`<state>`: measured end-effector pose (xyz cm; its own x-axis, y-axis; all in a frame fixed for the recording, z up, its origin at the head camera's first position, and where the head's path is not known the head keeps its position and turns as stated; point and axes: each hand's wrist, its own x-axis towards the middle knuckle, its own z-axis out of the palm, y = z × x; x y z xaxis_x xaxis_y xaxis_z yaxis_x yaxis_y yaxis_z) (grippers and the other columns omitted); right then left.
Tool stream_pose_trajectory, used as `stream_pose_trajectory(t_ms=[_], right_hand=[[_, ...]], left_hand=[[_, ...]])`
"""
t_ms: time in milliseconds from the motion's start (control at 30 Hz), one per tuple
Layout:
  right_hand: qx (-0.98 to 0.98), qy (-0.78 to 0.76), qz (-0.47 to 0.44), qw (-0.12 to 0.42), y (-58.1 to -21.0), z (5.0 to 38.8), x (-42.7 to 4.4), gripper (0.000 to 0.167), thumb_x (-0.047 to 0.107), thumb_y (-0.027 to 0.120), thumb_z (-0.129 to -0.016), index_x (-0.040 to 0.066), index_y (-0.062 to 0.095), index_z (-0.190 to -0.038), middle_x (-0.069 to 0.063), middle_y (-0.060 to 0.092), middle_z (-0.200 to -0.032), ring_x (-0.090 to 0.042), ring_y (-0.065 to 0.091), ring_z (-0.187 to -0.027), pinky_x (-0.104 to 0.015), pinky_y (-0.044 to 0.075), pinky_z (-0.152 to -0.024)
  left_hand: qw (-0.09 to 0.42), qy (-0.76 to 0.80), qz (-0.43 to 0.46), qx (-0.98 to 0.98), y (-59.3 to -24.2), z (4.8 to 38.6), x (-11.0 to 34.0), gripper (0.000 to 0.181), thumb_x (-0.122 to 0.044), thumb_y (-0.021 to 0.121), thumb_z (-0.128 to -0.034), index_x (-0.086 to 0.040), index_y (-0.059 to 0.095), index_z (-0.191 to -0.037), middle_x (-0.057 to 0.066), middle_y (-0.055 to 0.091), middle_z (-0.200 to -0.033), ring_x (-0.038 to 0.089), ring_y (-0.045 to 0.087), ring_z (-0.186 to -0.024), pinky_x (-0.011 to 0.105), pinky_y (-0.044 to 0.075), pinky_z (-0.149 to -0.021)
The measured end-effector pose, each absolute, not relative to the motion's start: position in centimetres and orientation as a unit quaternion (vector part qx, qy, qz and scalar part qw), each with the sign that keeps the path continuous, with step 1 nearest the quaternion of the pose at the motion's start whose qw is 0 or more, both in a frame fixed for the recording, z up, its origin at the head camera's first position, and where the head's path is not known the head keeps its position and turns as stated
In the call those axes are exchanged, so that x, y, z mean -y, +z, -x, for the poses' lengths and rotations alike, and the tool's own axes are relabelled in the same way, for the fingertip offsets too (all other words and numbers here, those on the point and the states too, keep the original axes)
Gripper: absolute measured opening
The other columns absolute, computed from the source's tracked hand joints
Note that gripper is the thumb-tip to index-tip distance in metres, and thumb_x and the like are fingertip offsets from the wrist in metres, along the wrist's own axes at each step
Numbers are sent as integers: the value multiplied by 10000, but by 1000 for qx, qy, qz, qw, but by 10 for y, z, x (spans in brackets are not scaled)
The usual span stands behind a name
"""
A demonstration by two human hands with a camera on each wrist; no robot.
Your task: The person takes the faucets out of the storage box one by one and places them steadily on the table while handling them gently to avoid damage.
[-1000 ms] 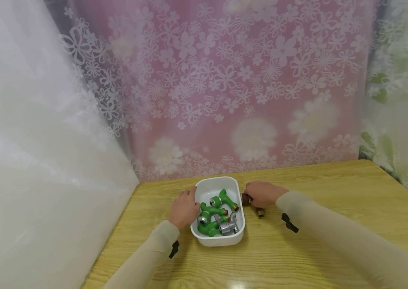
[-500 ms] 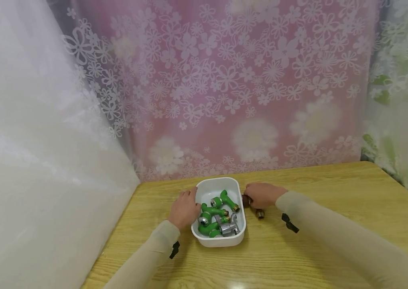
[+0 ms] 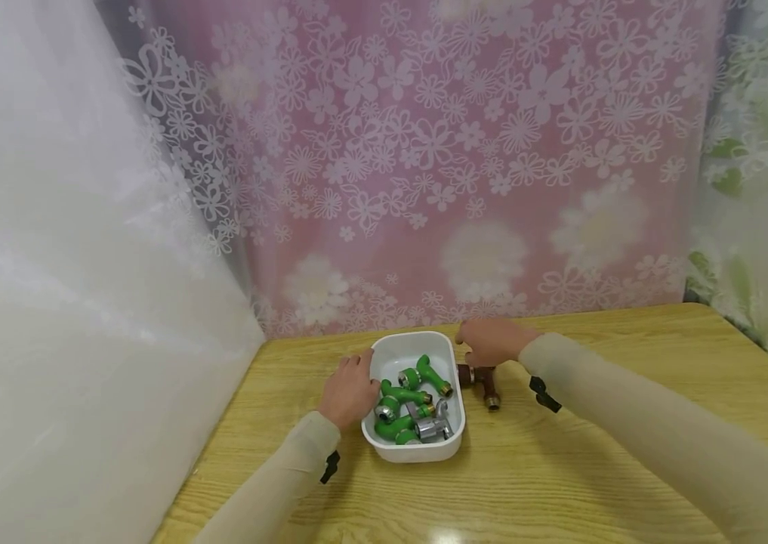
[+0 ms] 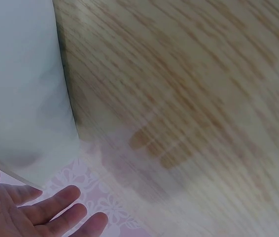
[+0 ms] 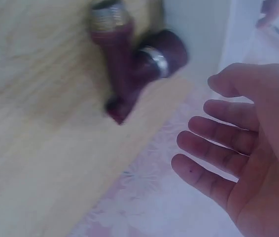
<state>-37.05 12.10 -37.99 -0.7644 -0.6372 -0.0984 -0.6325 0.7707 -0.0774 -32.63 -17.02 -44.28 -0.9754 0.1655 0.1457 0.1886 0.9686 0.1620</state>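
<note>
Tap [image 3: 486, 383], the brown one, lies just beside the tub [image 3: 419, 453]; you've lifted your right hand [image 3: 492, 341] off it, fingers loose and empty. Your left hand [image 3: 348, 389] still touches the tub, fingers relaxed.

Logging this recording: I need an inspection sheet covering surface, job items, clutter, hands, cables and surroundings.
Surface: wood-grain table.
Job items: white bin holding green fittings and a chrome fitting; dark red fitting on the table by the bin's right side, contact with it unclear.
Clutter: nothing seen.
Left hand: rests at the bin's left rim.
Right hand: fingers apart from the dark red fitting, holding nothing.
Cables: nothing seen.
Surroundings: pink floral curtain behind; white sheet left; pale patterned curtain right.
</note>
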Motion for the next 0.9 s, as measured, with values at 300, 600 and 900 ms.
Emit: stream_pose_trajectory(t_ms=[300, 600, 900], right_hand=[[-931, -34, 351, 98, -353, 369, -88, 370, 225, 610, -992, 90, 638, -1336, -111, 624, -1365, -293, 627, -1198, -479, 521, -968], [-927, -25, 347, 142, -353, 375, -51, 419, 310, 669, -962, 142, 642, -1346, -58, 612, -1382, -243, 614, -1199, -440, 518, -967], [-923, 1, 346, 167, -355, 380, -28, 454, 290, 683, -954, 134, 624, -1377, -63, 584, -1428, -270, 583, -1267, -461, 501, -1001]], left_hand=[[56, -83, 84, 991, -445, 327, 173, 601, -275, 530, -1002, -119, 363, -1559, 152, 548, -1431, 332, 496, -1346, 531, 502, -1001], [44, -83, 77, 993, -443, 325, 171, 603, -292, 526, -1010, -140, 353, -1568, 139, 542, -1443, 328, 482, -1358, 544, 497, -1001], [51, -84, 79, 992, -443, 328, 170, 594, -285, 524, -1010, -130, 364, -1561, 143, 550, -1424, 334, 501, -1332, 539, 513, -971]])
